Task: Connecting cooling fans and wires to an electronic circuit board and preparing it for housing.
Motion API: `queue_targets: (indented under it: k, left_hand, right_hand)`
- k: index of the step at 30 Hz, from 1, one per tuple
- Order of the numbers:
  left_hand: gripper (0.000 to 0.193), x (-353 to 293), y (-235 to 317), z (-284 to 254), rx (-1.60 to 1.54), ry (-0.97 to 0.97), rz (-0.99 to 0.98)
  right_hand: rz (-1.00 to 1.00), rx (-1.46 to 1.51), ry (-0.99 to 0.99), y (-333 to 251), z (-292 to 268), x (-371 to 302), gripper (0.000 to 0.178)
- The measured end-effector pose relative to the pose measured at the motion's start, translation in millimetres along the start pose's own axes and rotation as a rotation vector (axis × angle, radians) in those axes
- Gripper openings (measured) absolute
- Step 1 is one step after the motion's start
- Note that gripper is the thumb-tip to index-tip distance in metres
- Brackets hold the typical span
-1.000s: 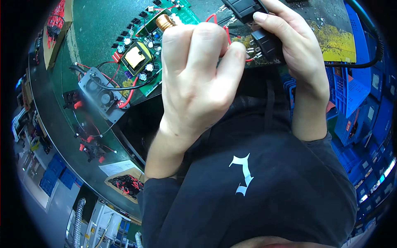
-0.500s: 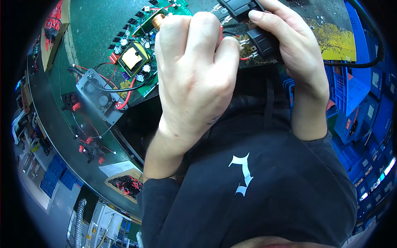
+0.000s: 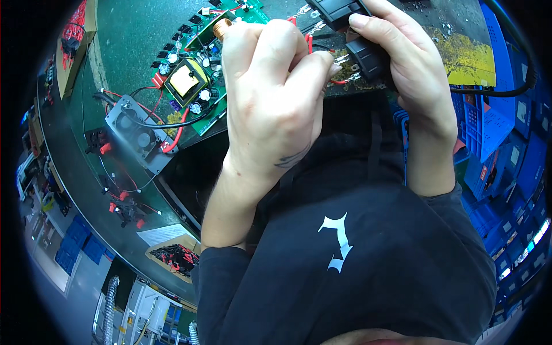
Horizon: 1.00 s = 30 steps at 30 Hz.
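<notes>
My right hand (image 3: 417,66) is closed round two black plastic sockets, its thumb lying between them. The upper socket (image 3: 340,11) and the lower socket (image 3: 370,60) both point bare metal terminals to the left. Red wires (image 3: 338,81) run from the lower terminals toward my left hand (image 3: 270,100). That hand is curled, thumb and forefinger pinched together beside those terminals; what it grips is hidden behind its knuckles. Partly covered by it is a green circuit board (image 3: 202,125) with a yellow-wrapped transformer (image 3: 185,79) and a copper coil (image 3: 221,27).
A grey metal panel with a fan (image 3: 138,135) is wired to the board at the left. Black parts with red caps (image 3: 123,208) and a box of wires (image 3: 175,257) lie on the bench further down. Blue crates (image 3: 489,123) stand at the right, below a black cable (image 3: 526,80).
My left hand has turned slightly and shifted a little to the right, its thumb tip now showing by the lower terminals. My right hand and the sockets have barely moved.
</notes>
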<state>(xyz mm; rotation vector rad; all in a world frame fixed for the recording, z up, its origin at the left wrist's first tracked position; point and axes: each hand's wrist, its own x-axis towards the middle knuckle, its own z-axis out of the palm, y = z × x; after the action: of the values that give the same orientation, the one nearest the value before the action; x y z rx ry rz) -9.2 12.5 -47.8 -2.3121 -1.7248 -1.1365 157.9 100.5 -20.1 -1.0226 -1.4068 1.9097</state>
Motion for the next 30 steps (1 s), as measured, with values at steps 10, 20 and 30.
queue_targets:
  k: [10, 20, 30]
  left_hand:
    - [0.015, 1.1, 3.8, 11.1, 0.033, 0.036, 0.034]
    - [0.02, -7.5, 10.6, 11.7, -0.025, 0.094, -0.09]
    - [0.028, -29.2, -14.7, -59.1, 0.456, 0.142, -0.494]
  right_hand:
    - [-0.073, -0.107, -0.041, -3.2, 4.3, -1.8, 0.051]
    - [-0.038, -0.015, 0.046, 21.1, 0.4, 7.6, 0.05]
    - [-0.076, -0.074, 0.049, 28.9, -24.6, -5.1, 0.065]
